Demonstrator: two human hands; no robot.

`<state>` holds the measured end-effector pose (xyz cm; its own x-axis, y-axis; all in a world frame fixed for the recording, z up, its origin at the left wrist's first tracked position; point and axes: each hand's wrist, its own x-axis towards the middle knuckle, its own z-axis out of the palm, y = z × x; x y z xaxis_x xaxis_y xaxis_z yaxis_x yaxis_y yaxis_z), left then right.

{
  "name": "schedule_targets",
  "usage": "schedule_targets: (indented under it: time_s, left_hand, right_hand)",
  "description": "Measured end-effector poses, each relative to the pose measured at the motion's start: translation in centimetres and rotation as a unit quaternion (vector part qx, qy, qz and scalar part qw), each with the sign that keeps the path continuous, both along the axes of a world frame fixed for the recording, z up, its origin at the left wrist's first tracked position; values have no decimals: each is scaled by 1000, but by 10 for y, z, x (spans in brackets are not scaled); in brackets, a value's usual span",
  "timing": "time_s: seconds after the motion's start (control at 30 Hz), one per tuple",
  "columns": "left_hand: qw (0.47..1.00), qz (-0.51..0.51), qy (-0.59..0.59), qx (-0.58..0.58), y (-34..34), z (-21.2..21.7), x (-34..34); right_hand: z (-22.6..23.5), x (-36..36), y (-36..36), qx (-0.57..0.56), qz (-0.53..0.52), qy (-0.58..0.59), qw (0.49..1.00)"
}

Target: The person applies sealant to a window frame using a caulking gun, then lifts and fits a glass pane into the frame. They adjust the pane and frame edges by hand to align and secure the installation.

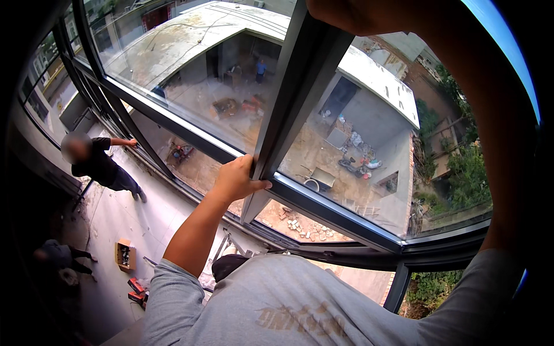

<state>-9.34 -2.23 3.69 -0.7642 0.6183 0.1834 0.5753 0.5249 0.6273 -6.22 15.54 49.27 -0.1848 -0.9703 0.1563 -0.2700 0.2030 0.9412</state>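
A dark grey window frame (304,81) with a thick upright bar stands in front of me, with glass panes on both sides. My left hand (235,177) is closed on the lower part of this upright, where it meets the crossbar. Its thumb lies across the near face, and the other fingers are partly hidden behind the edge. Higher up, my right hand (360,16) is curled against the top of the same upright. It is in shadow and cut by the picture's upper edge, so some of its fingers do not show.
To the left, a person in dark clothes (101,164) reaches one hand to the window row. Another person (57,254) is at the lower left. An open cardboard box (125,255) and red-and-black boxes (137,291) sit on the pale floor (167,216). A yard with rubble lies below, beyond the glass.
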Motion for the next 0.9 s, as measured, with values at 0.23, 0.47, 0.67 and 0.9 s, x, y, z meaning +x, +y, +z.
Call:
schedule_targets:
  time_s: [0.23, 0.47, 0.67, 0.9]
  left_hand:
    - [997, -72, 18, -14, -7, -31, -16]
    - [990, -13, 102, 95, 8, -52, 5]
    - [986, 5, 126, 108, 15, -65, 9]
    - [994, 1, 59, 94, 8, -51, 11]
  right_hand:
    - [-2, -4, 2, 12, 32, 26, 999]
    - [0, -4, 7, 50, 37, 65, 996]
    - [4, -9, 8, 40, 90, 33, 995]
    - [1, -6, 5, -10, 68, -5, 998]
